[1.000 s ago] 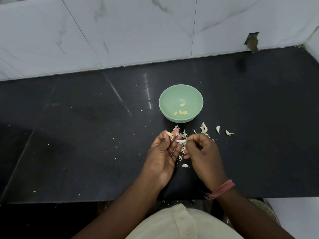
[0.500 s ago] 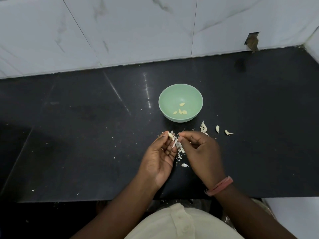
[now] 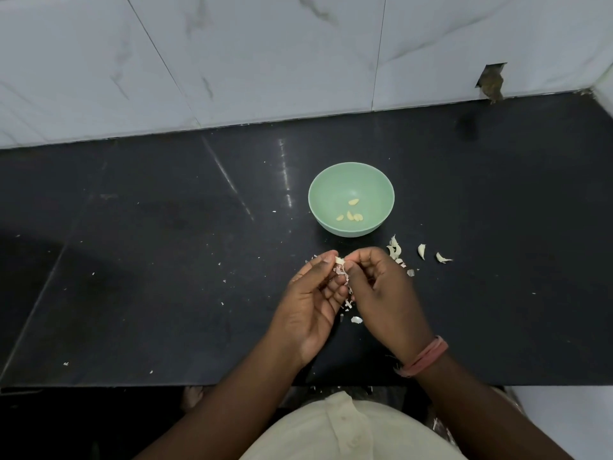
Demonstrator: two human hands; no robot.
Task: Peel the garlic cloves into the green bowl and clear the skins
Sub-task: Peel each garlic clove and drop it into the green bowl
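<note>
A green bowl [image 3: 351, 174] stands on the black counter with several peeled garlic cloves [image 3: 353, 215] in its bottom. Just in front of it, my left hand [image 3: 311, 300] and my right hand [image 3: 381, 293] meet fingertip to fingertip and both pinch one garlic clove [image 3: 339, 260], whose loose skin hangs down between them. Two unpeeled cloves [image 3: 421, 251] lie to the right of the hands, beside a small heap of skins [image 3: 395, 251]. More skin scraps [image 3: 356, 319] lie on the counter under my hands.
The black counter [image 3: 166, 260] runs from a white marble-tiled wall [image 3: 265, 61] at the back to its front edge near my body. Tiny skin flecks are scattered over it. A hole in the wall [image 3: 491, 83] sits at the back right.
My hands have shifted slightly away from me toward the bowl, and my fingertips have drawn closer around the clove. The bowl and the loose cloves have stayed put.
</note>
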